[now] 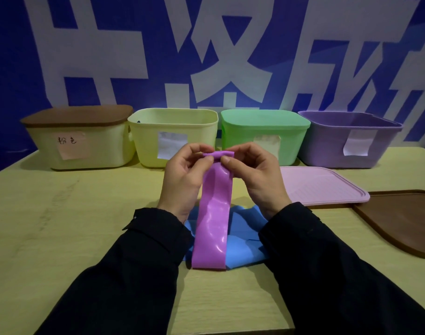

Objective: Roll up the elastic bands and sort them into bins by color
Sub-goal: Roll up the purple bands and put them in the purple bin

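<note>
So a blue wall [13,56] with big white lettering is seen at the back, and a pale wood worktop [61,226] is spread out in front of it. Four bins are lined up along the far edge: a cream bin [85,151] capped with a brown lid and tagged with a handwritten note, a yellow bin [175,131] left open, a green bin [264,134] covered by its green lid, and a purple bin [346,139] left open too. A pink lid [322,187] is laid flat on the worktop just in front of the purple bin, and a second brown lid [404,221] is set right beside it at the right edge. Black sleeves [134,274] are worn on both arms. A blue band [242,245] is left crumpled on the worktop under the wrists. A purple band [213,226] is held up above it, its top end curled over into a small roll that's pinched between the curled fingers of the left hand [184,175] and the right hand [255,172], the rest left hanging down.
</note>
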Action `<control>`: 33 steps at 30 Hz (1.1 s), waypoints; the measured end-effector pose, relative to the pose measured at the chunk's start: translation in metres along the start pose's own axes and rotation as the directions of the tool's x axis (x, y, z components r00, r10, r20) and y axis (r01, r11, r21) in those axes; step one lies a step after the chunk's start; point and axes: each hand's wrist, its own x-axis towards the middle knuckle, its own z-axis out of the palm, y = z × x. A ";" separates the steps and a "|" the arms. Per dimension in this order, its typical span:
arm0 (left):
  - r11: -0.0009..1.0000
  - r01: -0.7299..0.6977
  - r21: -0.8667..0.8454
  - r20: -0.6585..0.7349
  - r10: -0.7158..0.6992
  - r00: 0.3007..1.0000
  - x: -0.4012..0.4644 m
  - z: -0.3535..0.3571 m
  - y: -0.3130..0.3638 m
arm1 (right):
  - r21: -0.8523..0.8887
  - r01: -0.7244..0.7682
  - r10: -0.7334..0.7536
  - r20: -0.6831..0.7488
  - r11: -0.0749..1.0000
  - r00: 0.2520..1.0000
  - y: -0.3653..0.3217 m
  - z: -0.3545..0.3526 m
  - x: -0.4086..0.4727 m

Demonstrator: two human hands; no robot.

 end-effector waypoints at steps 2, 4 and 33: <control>0.999 -0.018 0.033 -0.018 0.018 1.000 0.000 0.001 0.000 | 0.003 -0.002 0.002 0.002 1.000 1.000 0.000 0.001 0.000; 0.997 -0.033 0.072 -0.027 0.035 0.999 0.000 0.002 0.000 | 0.014 -0.020 0.020 0.010 1.000 1.000 0.000 0.001 -0.001; 0.982 0.027 0.188 0.201 -0.065 0.977 0.003 0.000 0.001 | -0.130 -0.052 0.066 0.106 0.990 0.992 0.002 -0.012 0.006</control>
